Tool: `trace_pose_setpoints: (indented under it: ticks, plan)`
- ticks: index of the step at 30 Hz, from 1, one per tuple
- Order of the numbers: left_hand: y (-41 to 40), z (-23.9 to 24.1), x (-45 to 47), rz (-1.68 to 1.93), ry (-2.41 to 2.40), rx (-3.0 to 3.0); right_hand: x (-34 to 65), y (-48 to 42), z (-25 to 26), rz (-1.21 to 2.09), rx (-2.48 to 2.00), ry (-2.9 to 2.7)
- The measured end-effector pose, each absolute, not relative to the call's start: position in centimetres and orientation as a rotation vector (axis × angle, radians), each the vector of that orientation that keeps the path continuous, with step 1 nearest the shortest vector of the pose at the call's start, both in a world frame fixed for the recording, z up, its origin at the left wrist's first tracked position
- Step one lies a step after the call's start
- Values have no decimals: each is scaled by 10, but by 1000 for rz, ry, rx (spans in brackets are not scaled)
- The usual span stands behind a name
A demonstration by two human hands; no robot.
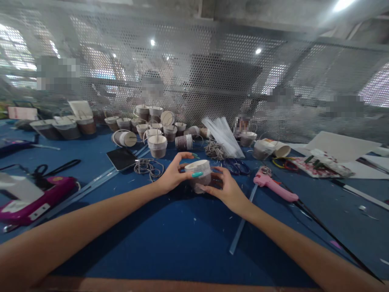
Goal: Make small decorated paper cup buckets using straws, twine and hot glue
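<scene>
Between my two hands is a small paper cup (203, 172) with a pale rim and a greyish wrapped side, slightly tilted just at the blue table top. My left hand (174, 173) grips it from the left, thumb across the front near the rim and fingers behind. From the right, my right hand (226, 186) closes on its lower side, thumb at the front near the base. Just behind the cup lie dark blue-handled scissors (237, 166). To the right rests a pink glue gun (276, 187) with a clear glue stick (241, 233) extending from it toward the front edge.
Several small wrapped cups (157, 146) stand or lie at the back. Bundled twine (148, 168), a black phone (122, 158) and clear sticks (225, 136) lie nearer. A magenta power strip (39, 202) is at left. The glue gun's black cord (337, 239) runs to the right front.
</scene>
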State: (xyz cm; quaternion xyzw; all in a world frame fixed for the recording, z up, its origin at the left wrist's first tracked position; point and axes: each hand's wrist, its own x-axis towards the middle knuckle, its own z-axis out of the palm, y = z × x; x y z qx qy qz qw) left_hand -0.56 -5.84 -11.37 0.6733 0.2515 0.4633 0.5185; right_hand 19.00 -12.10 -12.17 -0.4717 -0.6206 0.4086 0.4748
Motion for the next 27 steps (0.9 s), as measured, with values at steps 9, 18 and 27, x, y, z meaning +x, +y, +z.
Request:
trace_pose_setpoints:
  ticks: [9, 18, 27]
  plan:
    - [-42, -115, -7, 1324, 782, 1177, 192, -114, -115, 1272, -1050, -1175]
    - [-38, -114, -9, 1204, 920, 1119, 196, -113, -112, 1370, -947, -1034]
    - [-44, -113, -8, 1185, 844, 1206, 200, -111, -106, 1434, -903, -1061]
